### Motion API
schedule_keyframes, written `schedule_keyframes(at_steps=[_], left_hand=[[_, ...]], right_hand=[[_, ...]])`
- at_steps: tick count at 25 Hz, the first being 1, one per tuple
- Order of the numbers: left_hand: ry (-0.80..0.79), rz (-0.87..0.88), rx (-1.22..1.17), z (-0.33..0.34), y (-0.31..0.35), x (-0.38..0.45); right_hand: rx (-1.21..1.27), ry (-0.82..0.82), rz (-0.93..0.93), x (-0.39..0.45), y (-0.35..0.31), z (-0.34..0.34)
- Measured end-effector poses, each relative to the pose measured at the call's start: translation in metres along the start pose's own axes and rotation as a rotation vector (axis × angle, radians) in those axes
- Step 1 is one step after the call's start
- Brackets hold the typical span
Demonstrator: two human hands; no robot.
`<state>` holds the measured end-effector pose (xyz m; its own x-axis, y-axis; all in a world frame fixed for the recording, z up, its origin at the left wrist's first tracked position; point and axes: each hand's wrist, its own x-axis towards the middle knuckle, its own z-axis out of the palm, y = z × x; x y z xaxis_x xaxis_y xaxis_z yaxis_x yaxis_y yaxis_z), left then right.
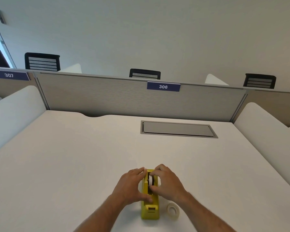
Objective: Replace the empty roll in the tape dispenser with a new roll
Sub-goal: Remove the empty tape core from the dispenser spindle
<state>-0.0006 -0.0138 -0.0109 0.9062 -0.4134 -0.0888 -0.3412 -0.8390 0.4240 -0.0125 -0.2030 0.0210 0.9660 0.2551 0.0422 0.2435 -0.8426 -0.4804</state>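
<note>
A yellow tape dispenser (150,210) lies on the white desk (74,164), its cutter end towards me. A white roll (151,180) sits in its slot. My left hand (132,185) clasps the dispenser's left side, thumb pressed on its top. My right hand (167,181) pinches the white roll between thumb and fingers from the right. Just right of the dispenser's near end, a clear tape roll (173,210) lies flat on the desk, untouched.
A grey cable hatch (178,129) is set flush into the desk further back. A grey partition (124,96) labelled 306 closes the far edge. White side dividers (266,131) flank the desk. Black chairs stand beyond the partition.
</note>
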Motion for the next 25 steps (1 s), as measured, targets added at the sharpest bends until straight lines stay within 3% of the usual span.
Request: schedule_keyframes(at_steps=[16, 21, 25], left_hand=[[0.093, -0.004, -0.152, 0.001, 0.006, -0.003], [0.258, 0.073, -0.307, 0.0, 0.024, -0.012], [0.348, 0.118, -0.587, 0.002, 0.036, -0.019]], right_hand=[[0.182, 0.076, 0.09, -0.004, 0.004, 0.001], [0.282, 0.086, 0.14, -0.005, -0.003, -0.008], [0.396, 0.089, 0.133, -0.009, -0.008, -0.017]])
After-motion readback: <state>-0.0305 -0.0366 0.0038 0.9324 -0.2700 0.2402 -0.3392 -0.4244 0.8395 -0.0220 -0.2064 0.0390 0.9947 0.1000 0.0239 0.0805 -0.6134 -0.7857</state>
